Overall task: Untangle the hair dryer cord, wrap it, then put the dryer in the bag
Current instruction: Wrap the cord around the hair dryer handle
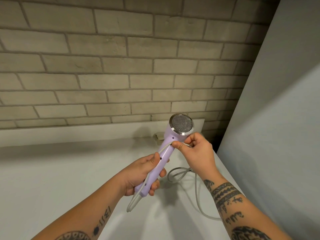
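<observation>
White counter (69, 170): grey cord (196, 193) looped on it.

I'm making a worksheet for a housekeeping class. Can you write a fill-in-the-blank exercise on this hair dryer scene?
1. The left hand grips the lilac plastic hair dryer by its ____.
2. The right hand pinches the dryer's thin pale grey ____.
3. The wall behind is built of pale ____.
Missing words: handle; cord; bricks.
</observation>
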`<state>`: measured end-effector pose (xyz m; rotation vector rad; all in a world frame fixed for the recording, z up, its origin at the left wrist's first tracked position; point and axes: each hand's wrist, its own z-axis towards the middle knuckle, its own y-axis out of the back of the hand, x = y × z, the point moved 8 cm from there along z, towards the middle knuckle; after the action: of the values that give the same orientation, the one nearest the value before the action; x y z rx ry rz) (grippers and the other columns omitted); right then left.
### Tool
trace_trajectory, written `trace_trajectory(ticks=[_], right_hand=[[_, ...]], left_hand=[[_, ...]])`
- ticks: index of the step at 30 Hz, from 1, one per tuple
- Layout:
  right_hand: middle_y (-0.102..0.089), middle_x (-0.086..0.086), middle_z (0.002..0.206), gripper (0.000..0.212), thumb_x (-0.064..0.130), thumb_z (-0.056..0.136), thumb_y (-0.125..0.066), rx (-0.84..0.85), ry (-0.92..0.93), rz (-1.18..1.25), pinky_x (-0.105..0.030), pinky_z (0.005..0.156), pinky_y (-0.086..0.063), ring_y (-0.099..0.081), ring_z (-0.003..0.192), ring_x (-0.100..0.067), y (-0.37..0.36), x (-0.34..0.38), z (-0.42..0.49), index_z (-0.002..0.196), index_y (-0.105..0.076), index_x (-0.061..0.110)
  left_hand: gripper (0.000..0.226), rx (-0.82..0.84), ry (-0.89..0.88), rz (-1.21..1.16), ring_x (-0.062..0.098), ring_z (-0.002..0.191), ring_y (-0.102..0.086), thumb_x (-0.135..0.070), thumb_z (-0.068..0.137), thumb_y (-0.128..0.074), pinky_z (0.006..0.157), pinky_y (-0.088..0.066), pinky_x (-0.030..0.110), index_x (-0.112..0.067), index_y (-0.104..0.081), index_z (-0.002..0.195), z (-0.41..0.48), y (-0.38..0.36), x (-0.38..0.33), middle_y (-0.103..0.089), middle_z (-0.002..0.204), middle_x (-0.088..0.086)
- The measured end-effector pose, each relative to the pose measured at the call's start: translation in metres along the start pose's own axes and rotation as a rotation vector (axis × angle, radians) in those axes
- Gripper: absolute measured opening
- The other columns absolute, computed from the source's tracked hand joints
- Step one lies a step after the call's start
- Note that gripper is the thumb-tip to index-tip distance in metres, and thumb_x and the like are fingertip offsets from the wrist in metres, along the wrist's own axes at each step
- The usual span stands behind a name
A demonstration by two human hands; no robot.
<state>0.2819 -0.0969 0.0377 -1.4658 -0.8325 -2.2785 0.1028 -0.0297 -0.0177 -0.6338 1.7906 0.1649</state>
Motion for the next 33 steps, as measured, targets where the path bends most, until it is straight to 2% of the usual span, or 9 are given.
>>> trace_trajectory(ticks=[9,13,16,19,22,26,29,31,33], right_hand=[[-0.058,-0.002,0.075,0.01,0.017,0.095,-0.066,0.224,-0.008,0.176,-0.021,0.058,-0.046,-0.05,0.063,-0.009,-0.015,-0.022,-0.005,0.091,-0.061,0.011],[-0.058,-0.003,0.066,0.013,0.016,0.094,-0.068,0.232,-0.076,0.281,-0.014,0.05,-0.039,-0.047,0.05,-0.003,-0.018,-0.032,-0.007,0.086,-0.062,0.007],[-0.056,0.0,0.059,0.026,0.031,0.093,-0.069,0.319,-0.196,0.347,-0.021,0.049,-0.034,-0.04,0.05,-0.012,-0.025,-0.046,-0.012,0.081,-0.062,0.008],[-0.055,-0.002,0.065,0.031,0.044,0.091,-0.061,0.571,-0.272,0.348,-0.029,0.062,-0.046,-0.045,0.057,-0.014,-0.041,-0.057,-0.024,0.081,-0.07,0.016],[-0.056,0.0,0.072,0.027,0.038,0.095,-0.057,0.687,-0.285,0.333,-0.034,0.075,-0.05,-0.05,0.063,-0.011,-0.048,-0.06,-0.025,0.088,-0.069,0.015],[-0.064,0.01,0.07,0.016,0.01,0.092,-0.069,0.662,-0.217,0.031,-0.021,0.07,-0.05,-0.06,0.064,0.0,-0.022,-0.067,0.004,0.081,-0.063,0.019],[-0.065,0.015,0.076,0.032,0.019,0.076,-0.087,0.786,-0.255,-0.301,-0.022,0.086,-0.055,-0.072,0.098,-0.008,0.001,-0.077,0.03,0.087,-0.058,0.028],[-0.073,0.012,0.072,0.028,0.029,0.072,-0.089,0.876,-0.132,-0.361,-0.027,0.08,-0.057,-0.073,0.089,-0.012,-0.006,-0.052,0.038,0.089,-0.072,0.015],[-0.076,0.007,0.078,0.012,0.024,0.078,-0.084,0.966,0.017,-0.418,-0.028,0.077,-0.056,-0.067,0.075,-0.006,-0.025,-0.017,0.032,0.086,-0.077,0.017]], left_hand=[[0.074,0.099,0.052,-0.124,0.016,0.038,-0.045,-0.073,0.084,-0.037,0.039,-0.042,0.021,-0.017,-0.057,0.128,0.001,-0.007,0.006,-0.052,0.071,0.005],[0.064,0.128,0.054,-0.118,0.017,0.037,-0.046,-0.067,0.088,-0.043,0.039,-0.043,0.022,-0.015,-0.057,0.124,0.001,-0.008,0.007,-0.053,0.071,0.005],[0.063,0.175,0.064,-0.137,0.016,0.036,-0.045,-0.068,0.09,-0.047,0.039,-0.044,0.021,-0.015,-0.056,0.124,0.001,-0.011,0.007,-0.052,0.069,0.004],[0.061,0.256,0.077,-0.188,0.015,0.036,-0.045,-0.067,0.091,-0.043,0.038,-0.043,0.02,-0.017,-0.057,0.122,-0.001,-0.02,0.006,-0.05,0.069,0.003],[0.06,0.294,0.114,-0.188,0.014,0.035,-0.045,-0.069,0.09,-0.043,0.039,-0.04,0.018,-0.02,-0.062,0.118,-0.003,-0.023,0.011,-0.05,0.069,0.003],[0.056,0.425,0.168,-0.169,0.014,0.037,-0.049,-0.066,0.091,-0.045,0.04,-0.043,0.019,-0.023,-0.067,0.119,-0.012,-0.026,0.013,-0.051,0.07,0.005],[0.072,0.474,0.168,0.068,0.016,0.04,-0.051,-0.065,0.089,-0.057,0.043,-0.046,0.022,-0.007,-0.054,0.131,-0.02,-0.021,0.013,-0.053,0.071,0.008],[0.081,0.482,0.148,0.294,0.018,0.043,-0.055,-0.067,0.084,-0.066,0.047,-0.049,0.025,-0.001,-0.048,0.128,-0.022,-0.015,0.014,-0.058,0.073,0.01],[0.066,0.48,0.179,0.524,0.019,0.046,-0.056,-0.063,0.087,-0.064,0.049,-0.05,0.026,-0.005,-0.053,0.117,-0.024,-0.009,0.018,-0.062,0.076,0.007]])
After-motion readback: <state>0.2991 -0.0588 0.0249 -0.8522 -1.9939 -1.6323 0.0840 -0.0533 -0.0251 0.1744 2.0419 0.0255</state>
